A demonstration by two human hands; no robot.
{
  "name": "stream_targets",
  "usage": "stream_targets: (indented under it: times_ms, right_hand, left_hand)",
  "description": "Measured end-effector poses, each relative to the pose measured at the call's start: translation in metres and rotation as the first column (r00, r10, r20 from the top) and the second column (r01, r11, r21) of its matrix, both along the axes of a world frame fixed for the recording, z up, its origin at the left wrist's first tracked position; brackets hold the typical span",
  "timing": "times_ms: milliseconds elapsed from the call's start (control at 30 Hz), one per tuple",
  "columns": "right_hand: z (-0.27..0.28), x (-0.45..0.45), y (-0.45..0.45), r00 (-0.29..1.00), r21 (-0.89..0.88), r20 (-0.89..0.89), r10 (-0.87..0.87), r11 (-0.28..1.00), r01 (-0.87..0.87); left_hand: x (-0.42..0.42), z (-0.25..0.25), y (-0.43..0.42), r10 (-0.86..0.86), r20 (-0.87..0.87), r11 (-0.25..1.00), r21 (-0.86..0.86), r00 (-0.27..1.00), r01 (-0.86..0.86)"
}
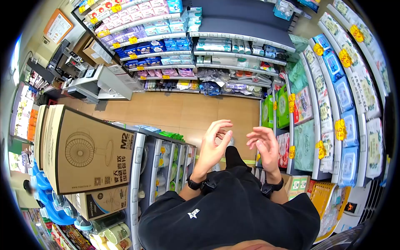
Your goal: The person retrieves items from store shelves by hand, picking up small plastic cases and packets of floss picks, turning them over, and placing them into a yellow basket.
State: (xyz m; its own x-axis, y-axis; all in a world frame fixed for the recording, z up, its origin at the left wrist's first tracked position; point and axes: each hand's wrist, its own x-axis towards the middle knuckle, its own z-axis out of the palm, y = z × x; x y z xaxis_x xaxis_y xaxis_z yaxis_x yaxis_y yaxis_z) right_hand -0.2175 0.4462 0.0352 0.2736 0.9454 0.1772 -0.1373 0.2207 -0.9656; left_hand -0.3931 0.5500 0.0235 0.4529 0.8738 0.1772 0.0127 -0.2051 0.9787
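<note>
Well, left hand [211, 151]: loosely curled, holding nothing.
Right hand [267, 151]: same, bare.
Red packs [283, 146]: on shelf [291, 132] near right hand; could tumble if bumped.
Fan box [93, 156]: could tip if knocked.

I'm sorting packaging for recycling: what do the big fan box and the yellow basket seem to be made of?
The big fan box looks like matte cardboard, judging by its plain brown, unglossed face with dark printing. The yellow basket is probably smooth moulded plastic: its colour is even and its wall slotted, though coated metal can't be ruled out.
</note>
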Motion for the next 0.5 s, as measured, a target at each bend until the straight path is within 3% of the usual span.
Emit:
stream_targets:
  times_ms: [500]
  right_hand:
    - [-0.001,0.103,0.190,0.982,0.070,-0.054,0.178,0.982,-0.175]
  left_hand:
    - [0.086,0.021,0.160,0.148,-0.052,0.983,0.118,0.988,-0.141]
